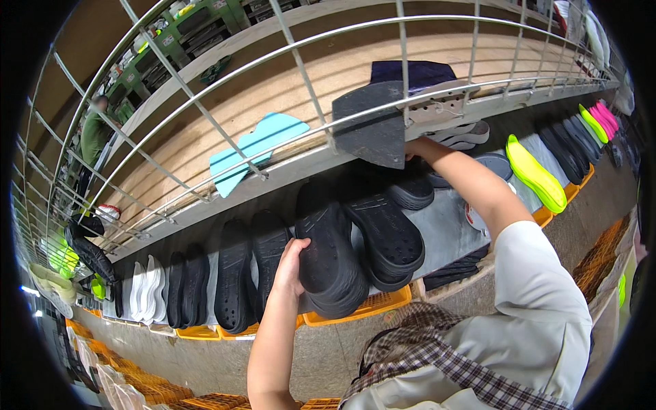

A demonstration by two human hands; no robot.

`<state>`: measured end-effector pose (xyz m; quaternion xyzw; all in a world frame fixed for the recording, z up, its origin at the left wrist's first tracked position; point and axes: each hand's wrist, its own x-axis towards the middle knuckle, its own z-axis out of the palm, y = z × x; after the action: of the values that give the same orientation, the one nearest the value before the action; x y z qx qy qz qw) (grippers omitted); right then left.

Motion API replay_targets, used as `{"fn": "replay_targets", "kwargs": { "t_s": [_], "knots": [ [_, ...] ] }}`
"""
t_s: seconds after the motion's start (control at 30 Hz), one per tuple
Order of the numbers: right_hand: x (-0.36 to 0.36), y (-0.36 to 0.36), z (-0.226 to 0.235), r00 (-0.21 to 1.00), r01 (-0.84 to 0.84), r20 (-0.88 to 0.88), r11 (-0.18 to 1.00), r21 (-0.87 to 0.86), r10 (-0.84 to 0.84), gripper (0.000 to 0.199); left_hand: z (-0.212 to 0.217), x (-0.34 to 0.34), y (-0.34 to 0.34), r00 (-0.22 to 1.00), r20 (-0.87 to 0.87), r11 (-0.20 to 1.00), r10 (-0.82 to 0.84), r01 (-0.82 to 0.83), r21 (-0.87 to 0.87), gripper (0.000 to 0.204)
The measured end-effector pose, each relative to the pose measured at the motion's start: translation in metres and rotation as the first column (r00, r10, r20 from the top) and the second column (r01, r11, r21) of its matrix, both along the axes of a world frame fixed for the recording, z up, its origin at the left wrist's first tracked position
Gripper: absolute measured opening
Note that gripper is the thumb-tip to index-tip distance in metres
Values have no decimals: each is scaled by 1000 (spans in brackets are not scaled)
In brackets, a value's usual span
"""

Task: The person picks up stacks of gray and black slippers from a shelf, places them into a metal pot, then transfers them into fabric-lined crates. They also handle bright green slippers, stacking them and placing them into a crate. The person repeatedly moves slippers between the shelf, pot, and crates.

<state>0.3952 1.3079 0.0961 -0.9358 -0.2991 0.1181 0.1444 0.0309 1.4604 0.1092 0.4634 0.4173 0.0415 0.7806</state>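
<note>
My left hand (290,268) grips the side of a stack of black shoe soles (333,263), its thumb along the edge and its other fingers mostly hidden. To the right, another black sole stack (387,242) with small holes near its end lies close beside. My right arm reaches forward to the wire rack. There my right hand (414,148) is at the lower right edge of a dark grey flat piece (370,126); its fingers are hidden, so I cannot tell whether it holds that piece. Grey-and-white soles (459,135) lie just right of this hand.
A wire grid (294,48) rises along the bench, with a light blue cut piece (260,147) behind it. White soles (147,290) and black soles (234,273) line the left. Yellow-green soles (535,174) lie right. Orange crates (362,306) sit below. A person (94,133) is far left.
</note>
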Motion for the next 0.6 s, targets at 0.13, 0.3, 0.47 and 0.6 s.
{"fn": "replay_targets", "kwargs": {
  "t_s": [0.13,0.3,0.47,0.6],
  "knots": [
    [11,-62,41,993,-92,-86,992,-81,85,29,5,0,2,997,78,993,3,-12,115,94],
    [10,-75,67,975,-180,-139,982,-56,171,27,6,22,25,985,43,948,-170,151,281,89],
    [-3,-3,13,978,-209,-31,975,-79,207,26,1,46,48,973,-119,939,-195,221,263,76],
    [5,7,-16,984,-176,-7,975,-133,177,24,-12,52,49,980,-91,942,-179,197,272,73]
  ]
}}
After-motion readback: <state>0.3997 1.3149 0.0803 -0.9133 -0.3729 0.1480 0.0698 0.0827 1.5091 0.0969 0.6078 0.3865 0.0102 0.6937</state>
